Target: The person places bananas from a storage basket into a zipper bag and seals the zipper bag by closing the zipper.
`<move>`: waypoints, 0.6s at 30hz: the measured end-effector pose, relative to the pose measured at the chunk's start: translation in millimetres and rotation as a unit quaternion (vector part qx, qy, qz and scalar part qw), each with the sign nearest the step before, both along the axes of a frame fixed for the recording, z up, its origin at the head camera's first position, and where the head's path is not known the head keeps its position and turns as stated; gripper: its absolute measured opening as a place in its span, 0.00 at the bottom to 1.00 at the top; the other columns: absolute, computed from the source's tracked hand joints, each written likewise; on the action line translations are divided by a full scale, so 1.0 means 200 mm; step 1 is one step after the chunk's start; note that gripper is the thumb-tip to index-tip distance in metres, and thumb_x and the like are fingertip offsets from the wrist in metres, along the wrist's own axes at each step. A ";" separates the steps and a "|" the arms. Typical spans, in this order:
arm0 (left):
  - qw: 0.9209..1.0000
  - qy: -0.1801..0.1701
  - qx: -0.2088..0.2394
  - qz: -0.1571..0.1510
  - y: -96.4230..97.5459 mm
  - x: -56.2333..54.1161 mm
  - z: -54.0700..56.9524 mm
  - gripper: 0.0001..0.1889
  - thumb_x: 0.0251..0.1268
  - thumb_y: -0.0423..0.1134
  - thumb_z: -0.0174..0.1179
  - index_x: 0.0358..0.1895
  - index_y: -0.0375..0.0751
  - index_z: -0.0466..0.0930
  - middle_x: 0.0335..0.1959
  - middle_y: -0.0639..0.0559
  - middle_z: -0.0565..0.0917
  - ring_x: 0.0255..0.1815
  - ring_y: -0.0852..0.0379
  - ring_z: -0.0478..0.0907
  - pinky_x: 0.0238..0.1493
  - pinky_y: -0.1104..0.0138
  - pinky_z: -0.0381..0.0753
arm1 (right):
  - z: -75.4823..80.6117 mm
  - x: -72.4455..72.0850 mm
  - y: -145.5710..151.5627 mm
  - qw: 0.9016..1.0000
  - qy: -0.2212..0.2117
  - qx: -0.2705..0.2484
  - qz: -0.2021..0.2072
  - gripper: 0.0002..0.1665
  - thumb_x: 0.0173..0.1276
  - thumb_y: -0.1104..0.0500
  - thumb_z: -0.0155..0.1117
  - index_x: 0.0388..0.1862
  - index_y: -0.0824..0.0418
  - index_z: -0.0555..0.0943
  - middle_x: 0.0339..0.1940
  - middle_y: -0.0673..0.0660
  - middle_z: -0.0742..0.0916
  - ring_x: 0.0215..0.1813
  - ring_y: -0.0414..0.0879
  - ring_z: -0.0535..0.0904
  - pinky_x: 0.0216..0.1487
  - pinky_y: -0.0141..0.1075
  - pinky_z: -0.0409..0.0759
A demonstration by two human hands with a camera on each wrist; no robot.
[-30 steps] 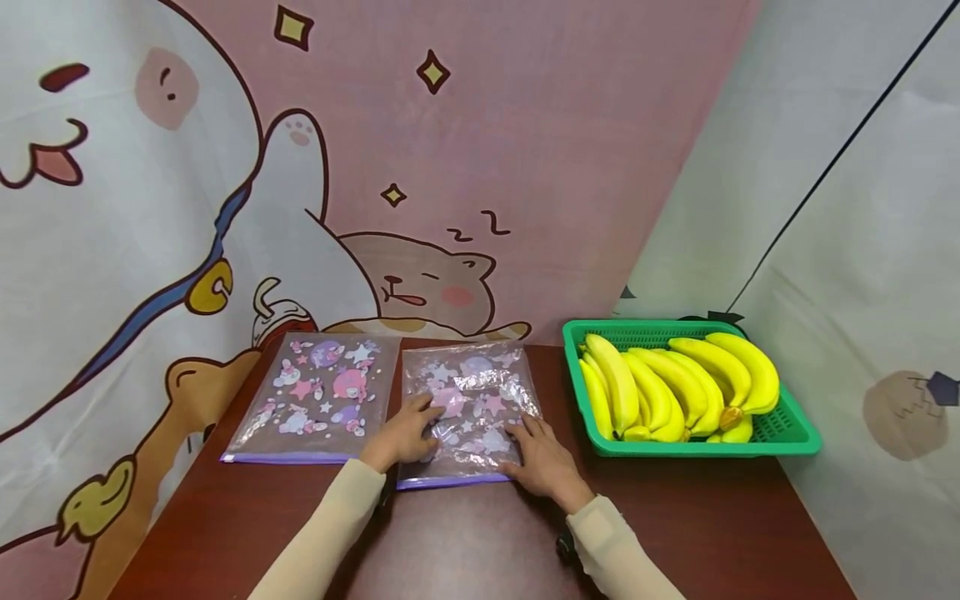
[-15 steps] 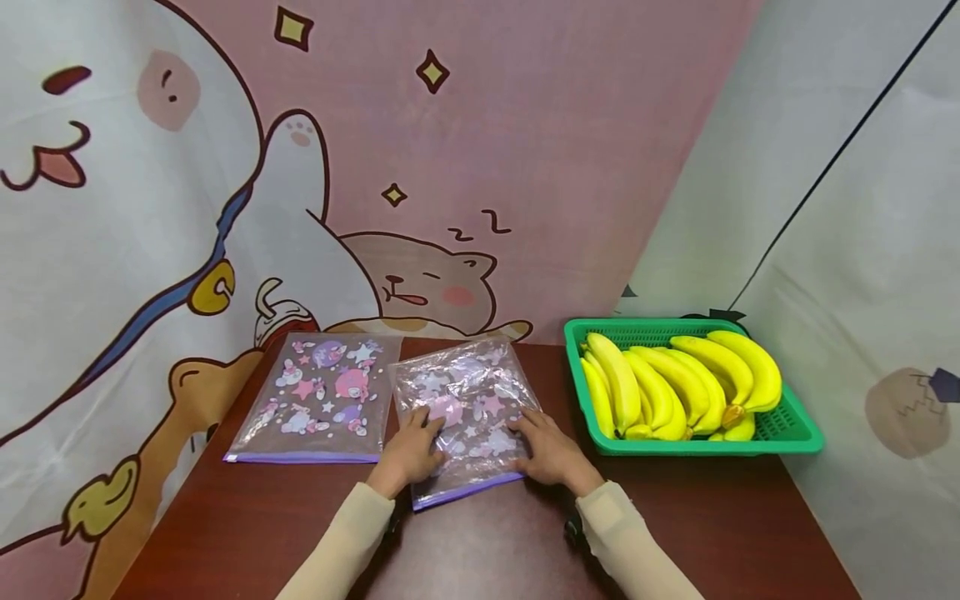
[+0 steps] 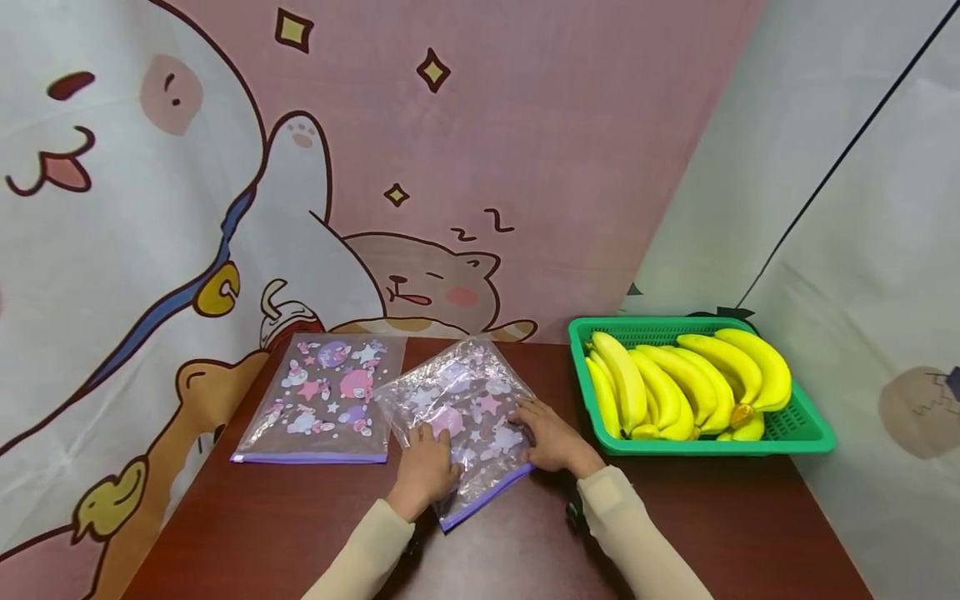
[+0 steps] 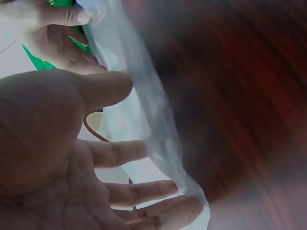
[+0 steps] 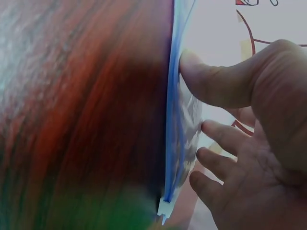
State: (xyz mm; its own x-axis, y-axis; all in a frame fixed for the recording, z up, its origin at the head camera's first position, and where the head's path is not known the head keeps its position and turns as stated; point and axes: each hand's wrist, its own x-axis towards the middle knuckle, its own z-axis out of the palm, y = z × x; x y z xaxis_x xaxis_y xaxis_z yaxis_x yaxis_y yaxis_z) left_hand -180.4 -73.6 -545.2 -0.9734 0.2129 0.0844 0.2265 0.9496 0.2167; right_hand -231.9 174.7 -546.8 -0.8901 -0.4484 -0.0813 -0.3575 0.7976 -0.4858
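A clear zip bag (image 3: 474, 421) printed with pastel stars and cartoon figures lies turned at a slant on the table, its purple zip edge facing me. My left hand (image 3: 427, 468) rests on its near left side, and the left wrist view shows the fingertips touching the plastic (image 4: 160, 110). On the other side, my right hand (image 3: 553, 437) presses the bag with thumb and fingertips. In the right wrist view the thumb touches beside the blue-looking zip strip (image 5: 171, 120), which has a white slider (image 5: 165, 207) at its end.
A second bag of the same print (image 3: 322, 392) lies flat at the left, close to the slanted bag's far left corner. A green basket (image 3: 705, 448) at the right holds several bananas (image 3: 678, 387). The brown table (image 3: 247, 533) backs onto a cartoon-printed cloth (image 3: 540, 167).
Between my hands the bag has rotated counterclockwise, so its zip edge now slants up to the right. My left hand has moved toward me and right; the right hand has shifted slightly right.
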 end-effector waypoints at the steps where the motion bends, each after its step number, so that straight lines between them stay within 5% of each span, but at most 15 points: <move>1: 1.000 -0.001 -0.004 0.002 0.00 0.00 0.01 0.29 0.55 0.51 0.74 0.52 0.31 0.79 0.51 0.30 0.77 0.58 0.32 0.72 0.42 0.47 0.85 | 0.00 0.00 0.00 1.000 0.002 0.004 -0.003 0.36 0.56 0.66 0.75 0.66 0.57 0.78 0.80 0.66 0.68 0.83 0.66 0.55 0.80 0.60 0.62; 9: 1.000 0.004 0.020 -0.003 -0.08 -0.16 0.04 0.21 0.55 0.50 0.73 0.41 0.35 0.84 0.45 0.32 0.80 0.50 0.34 0.75 0.40 0.45 0.84 | 0.04 0.10 -0.10 0.996 0.053 0.021 -0.072 0.34 0.60 0.52 0.77 0.63 0.60 0.79 0.76 0.69 0.71 0.77 0.69 0.64 0.73 0.65 0.70; 13: 0.998 0.010 0.030 -0.056 -0.15 -0.26 0.03 0.25 0.57 0.48 0.74 0.53 0.36 0.84 0.55 0.32 0.80 0.60 0.33 0.74 0.59 0.43 0.81 | 0.03 0.17 -0.18 0.988 0.070 0.057 -0.128 0.42 0.59 0.42 0.76 0.67 0.62 0.76 0.75 0.70 0.70 0.76 0.70 0.64 0.72 0.67 0.69; 18: 0.991 -0.054 0.058 -0.108 -0.21 -0.34 0.02 0.34 0.60 0.46 0.73 0.69 0.42 0.76 0.72 0.29 0.69 0.75 0.28 0.64 0.72 0.37 0.69 | -0.01 0.25 -0.26 0.980 0.076 0.086 -0.164 0.53 0.57 0.35 0.74 0.72 0.65 0.71 0.74 0.74 0.70 0.74 0.72 0.64 0.72 0.66 0.69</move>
State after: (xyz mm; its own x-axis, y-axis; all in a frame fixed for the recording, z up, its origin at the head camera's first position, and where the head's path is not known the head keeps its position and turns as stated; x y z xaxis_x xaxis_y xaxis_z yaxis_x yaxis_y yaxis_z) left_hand -247.9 -115.6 -542.1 -0.9108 0.4124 0.0192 0.3917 0.8485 0.3559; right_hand -182.8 123.0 -548.9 -0.9918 -0.1266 0.0140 -0.1251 0.9474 -0.2945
